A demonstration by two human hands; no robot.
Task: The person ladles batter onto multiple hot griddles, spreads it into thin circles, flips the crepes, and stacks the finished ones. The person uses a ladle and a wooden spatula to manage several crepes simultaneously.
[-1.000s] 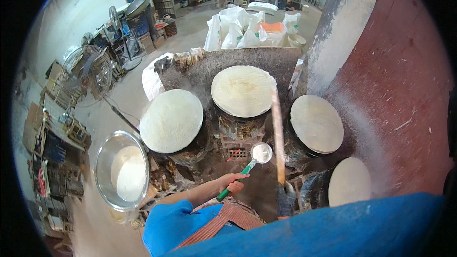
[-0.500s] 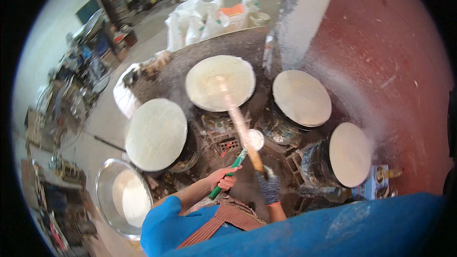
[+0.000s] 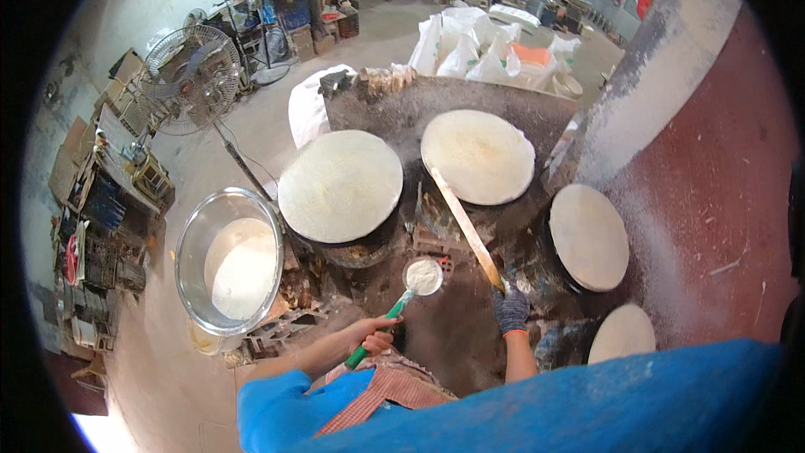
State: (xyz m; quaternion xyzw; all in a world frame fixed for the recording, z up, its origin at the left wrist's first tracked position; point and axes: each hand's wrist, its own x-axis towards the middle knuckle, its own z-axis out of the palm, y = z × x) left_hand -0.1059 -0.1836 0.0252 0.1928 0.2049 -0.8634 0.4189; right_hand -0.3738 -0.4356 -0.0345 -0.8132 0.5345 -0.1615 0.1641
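My bare left hand [image 3: 374, 337] is closed round the green handle of a ladle [image 3: 424, 277], whose round cup holds something white and powdery. A grey knitted glove covers my right hand [image 3: 511, 310], which grips the lower end of a long flat wooden stick [image 3: 464, 225]. The stick's far tip meets the near left edge of a pale round sheet [image 3: 480, 158] on the far griddle. Another pale sheet [image 3: 340, 187] covers the griddle to its left. Two more pale rounds, the upper [image 3: 589, 236] and the lower [image 3: 623, 334], stand at the right; my blue sleeve partly hides the lower.
A large metal basin [image 3: 186, 260] with a white heap inside stands at the left. Behind it is a standing fan [image 3: 191, 75]. Several white sacks [image 3: 470, 46] sit beyond the dark back panel [image 3: 369, 109]. A peeling pillar [image 3: 650, 88] rises at the far right.
The view has swung left, bringing the basin and fan further in. The stick's tip has gone from the middle of the far sheet to its near left edge. Both hands keep their holds.
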